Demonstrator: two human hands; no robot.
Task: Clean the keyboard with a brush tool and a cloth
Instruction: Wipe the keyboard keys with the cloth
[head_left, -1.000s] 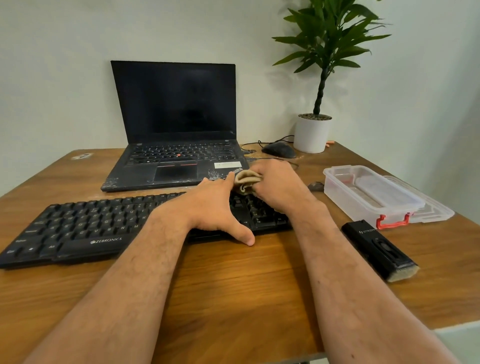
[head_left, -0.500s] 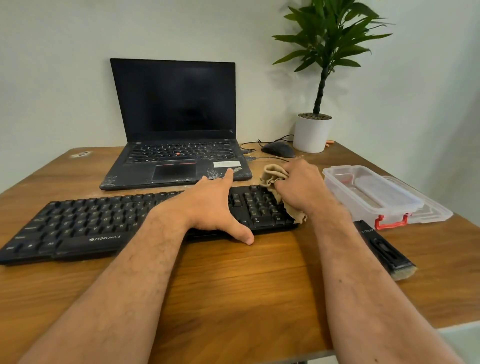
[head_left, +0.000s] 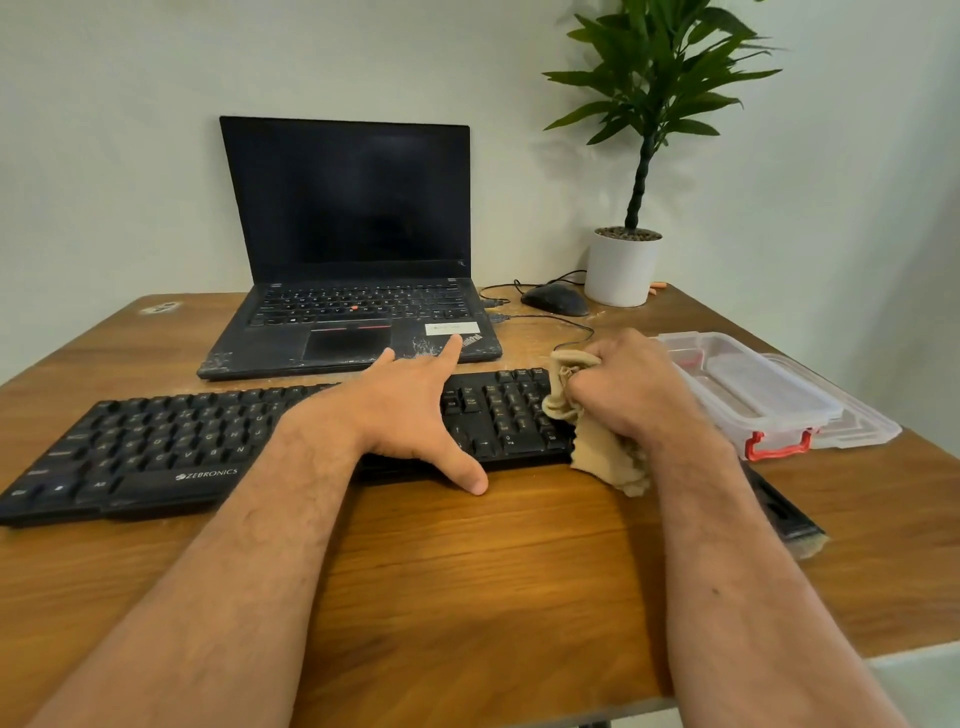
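Where keyboard (head_left: 208, 441) ends, gripped cloth (head_left: 597, 447).

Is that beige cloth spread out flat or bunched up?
Bunched up. The beige cloth is crumpled inside the right hand, its folds poking out above and below the fist at the black keyboard's right end.

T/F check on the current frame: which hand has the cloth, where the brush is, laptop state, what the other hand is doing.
1. The right hand grips the cloth. True.
2. The left hand holds the brush. False: it rests open on the keyboard; the brush lies on the table.
3. The laptop is closed. False: it is open, screen dark.
4. The cloth is at the keyboard's right end. True.
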